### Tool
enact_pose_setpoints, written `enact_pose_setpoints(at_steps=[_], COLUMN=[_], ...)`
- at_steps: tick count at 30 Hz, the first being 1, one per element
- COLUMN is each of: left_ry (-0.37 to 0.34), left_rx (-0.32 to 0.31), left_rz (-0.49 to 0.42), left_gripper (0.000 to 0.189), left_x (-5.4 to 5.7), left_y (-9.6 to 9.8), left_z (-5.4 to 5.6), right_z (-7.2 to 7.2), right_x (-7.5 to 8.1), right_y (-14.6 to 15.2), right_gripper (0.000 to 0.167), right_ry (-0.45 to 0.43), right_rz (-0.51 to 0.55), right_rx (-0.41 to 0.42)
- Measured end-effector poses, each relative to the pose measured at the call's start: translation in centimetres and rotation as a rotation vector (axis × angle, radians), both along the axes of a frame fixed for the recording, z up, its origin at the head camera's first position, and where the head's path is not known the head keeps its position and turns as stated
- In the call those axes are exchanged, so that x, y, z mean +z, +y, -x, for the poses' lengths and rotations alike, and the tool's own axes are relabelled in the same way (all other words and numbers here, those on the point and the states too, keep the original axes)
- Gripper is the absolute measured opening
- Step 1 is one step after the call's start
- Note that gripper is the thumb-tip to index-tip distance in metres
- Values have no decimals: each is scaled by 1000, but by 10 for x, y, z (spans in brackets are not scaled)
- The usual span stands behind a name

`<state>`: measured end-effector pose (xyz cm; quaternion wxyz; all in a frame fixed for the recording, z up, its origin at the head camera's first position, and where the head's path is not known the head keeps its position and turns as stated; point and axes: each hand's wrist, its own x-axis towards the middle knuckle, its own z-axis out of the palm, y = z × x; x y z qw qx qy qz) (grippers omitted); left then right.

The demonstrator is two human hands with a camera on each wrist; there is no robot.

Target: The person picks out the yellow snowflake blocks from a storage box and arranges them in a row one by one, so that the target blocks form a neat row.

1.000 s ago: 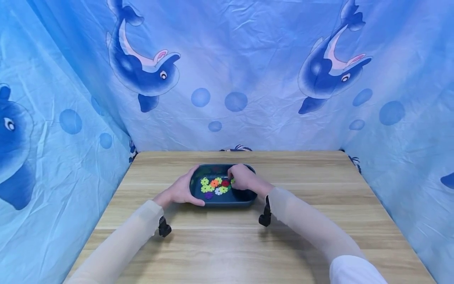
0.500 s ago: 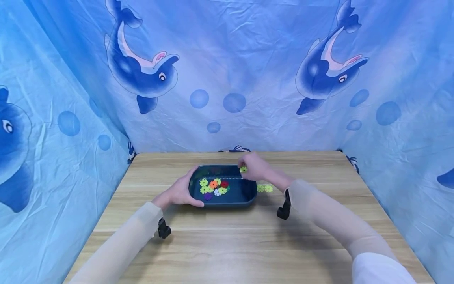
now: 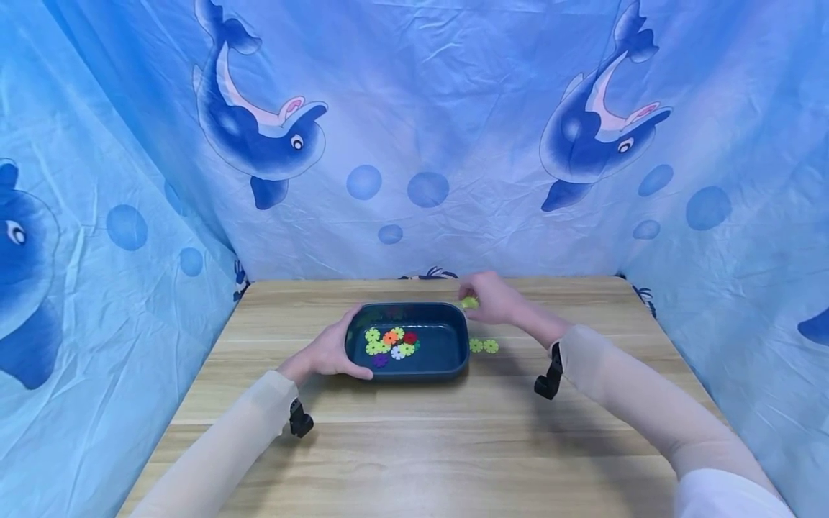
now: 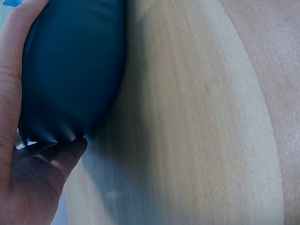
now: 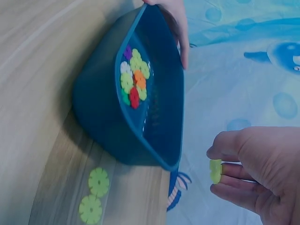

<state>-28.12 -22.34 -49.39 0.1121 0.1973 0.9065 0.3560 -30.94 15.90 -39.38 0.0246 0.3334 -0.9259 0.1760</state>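
Observation:
A dark teal plastic basin (image 3: 443, 347) sits on the table. My left hand (image 3: 332, 350) grips its left end, thumb on the near side and fingers round the far side. Inside lie several flower-shaped snowflake discs, mostly yellow-green, with orange (image 3: 390, 337), red (image 3: 410, 337), white (image 3: 397, 352) and purple (image 3: 381, 360) ones; a green one is partly covered. My right hand (image 3: 497, 299) pinches a yellow-green snowflake disc (image 5: 215, 171) between thumb and fingers, raised just beyond the basin's far right corner. Two yellow-green discs (image 3: 483, 346) lie side by side on the table, right of the basin.
The wooden table (image 3: 401, 446) reaches back to a blue dolphin-print curtain (image 3: 414, 144), which also hangs along both sides. Black cameras are strapped to both wrists. A dark rope-like print (image 3: 435, 273) shows at the table's back edge.
My right hand has come up out of the basin with a yellow-green snowflake disc and moved right, past the rim. The left hand and basin have stayed in place.

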Motion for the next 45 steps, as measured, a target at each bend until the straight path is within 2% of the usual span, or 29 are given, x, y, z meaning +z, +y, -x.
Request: enact_pose_setpoints(at_steps=[7, 20, 38, 45], left_ry=[-4, -3, -10, -10], left_rx=[6, 0, -4, 2], left_rz=[1, -3, -10, -10], left_gripper=[146, 145, 145, 145], left_x=[1, 0, -3, 0], left_y=[2, 1, 0, 0], left_z=[-1, -2, -1, -1], right_z=[-1, -3, -5, -4], right_x=[-5, -25, -50, -58], right_y=[22, 55, 77, 80], right_gripper=[19, 18, 19, 20], right_ry=[-26, -63, -58, -47], right_rz=[-2, -33, -69, -75], right_rx=[-16, -66, -68, -40])
